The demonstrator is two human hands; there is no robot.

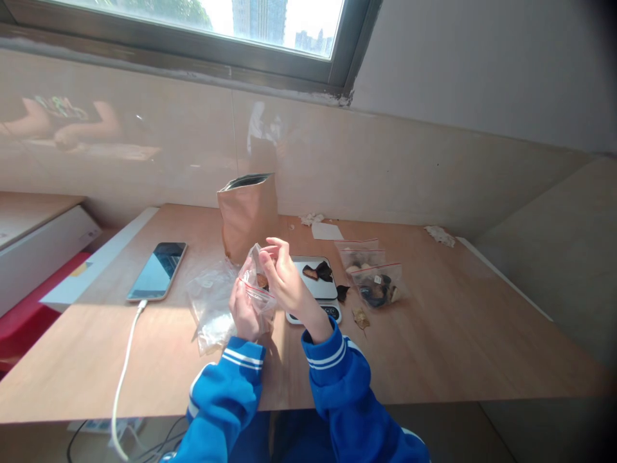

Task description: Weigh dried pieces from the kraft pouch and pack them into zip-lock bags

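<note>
My left hand (243, 310) grips a clear zip bag (268, 299) with a red seal line, held above the table in front of me. A small brown piece (262, 281) shows inside it. Right at the bag's upper part, my right hand (283, 276) has its fingers bent together; whatever they pinch is hidden. Partly behind that hand lies a white kitchen scale (320, 302), its display too small to read. On its plate rest a brown piece (310, 272) and a dark, dried-looking piece (324, 271).
A brown paper pouch (250, 215) stands open behind my hands. Clear bags (212, 312) lie left, near a phone (158, 271) on a white cable (126, 360). Filled zip bags (378, 286), a dark scrap (342, 293) and a dry tan piece (360, 318) lie right.
</note>
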